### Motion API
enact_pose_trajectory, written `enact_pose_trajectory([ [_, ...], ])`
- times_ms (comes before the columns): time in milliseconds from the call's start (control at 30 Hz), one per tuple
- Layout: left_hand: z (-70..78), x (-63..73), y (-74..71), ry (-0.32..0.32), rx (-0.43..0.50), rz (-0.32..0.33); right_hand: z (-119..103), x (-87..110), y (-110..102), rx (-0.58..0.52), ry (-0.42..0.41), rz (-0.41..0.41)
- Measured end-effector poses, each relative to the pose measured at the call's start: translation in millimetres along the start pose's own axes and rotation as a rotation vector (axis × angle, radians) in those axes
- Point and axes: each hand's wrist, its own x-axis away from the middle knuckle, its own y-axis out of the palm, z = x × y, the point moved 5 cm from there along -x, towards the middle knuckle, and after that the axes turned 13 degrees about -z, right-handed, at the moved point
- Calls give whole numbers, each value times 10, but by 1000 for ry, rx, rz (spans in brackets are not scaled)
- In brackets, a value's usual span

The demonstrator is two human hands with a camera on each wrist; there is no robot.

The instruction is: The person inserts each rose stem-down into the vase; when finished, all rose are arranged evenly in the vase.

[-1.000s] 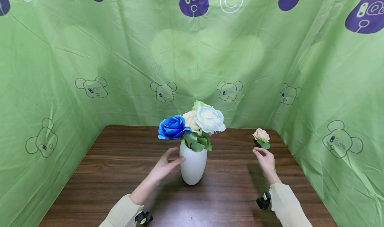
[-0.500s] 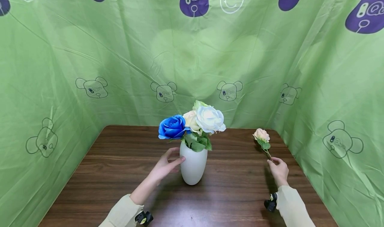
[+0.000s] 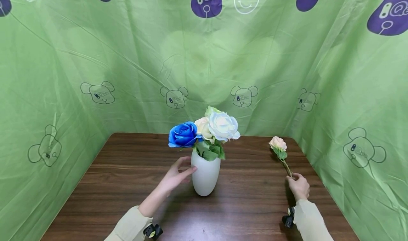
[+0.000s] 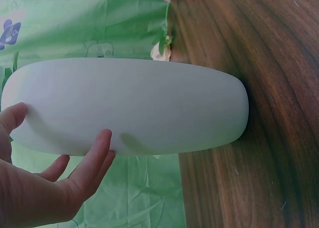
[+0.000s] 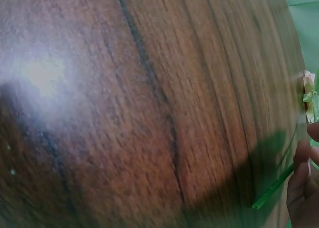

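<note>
A white vase [image 3: 205,177] stands upright mid-table, holding a blue rose [image 3: 183,135], a pale blue-white rose [image 3: 224,126] and a cream flower [image 3: 202,127]. My left hand [image 3: 174,175] touches the vase's left side near the rim. In the left wrist view, spread fingertips [image 4: 104,138] rest on the vase wall. To the right, a pale pink rose [image 3: 278,143] has its bloom toward the table's back corner. My right hand [image 3: 299,187] pinches its stem [image 3: 288,168] well below the leaves. The stem's green cut end [image 5: 264,198] sticks out past the fingers in the right wrist view.
The brown wood-grain table [image 3: 127,184] has a back edge just behind the flowers. Green cloth [image 3: 143,64] printed with bear heads hangs behind it and along both sides. Each wrist carries a small black camera [image 3: 153,231].
My right hand has moved from just below the pink bloom down and right along the stem, toward me, exposing more stem. The bloom has barely moved. My left hand and the vase stay put.
</note>
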Motion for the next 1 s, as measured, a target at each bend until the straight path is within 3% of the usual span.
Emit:
enact_pose_trajectory([
  [200,-13,2,-1,2,-2,-2,-3,-8,50,12,-2,-1],
  [367,-14,4,-1,4,-4,-3,-79,-35,121,-13,-104,-26],
  [667,-24,0,-5,6,-8,-3,-350,-14,333,-443,-186,-217],
  [767,-27,-3,-7,8,-9,-2,-429,-29,412,-544,-280,-242],
  [1000,-13,1,-3,4,-13,0,-329,-431,703,-755,-598,-317],
])
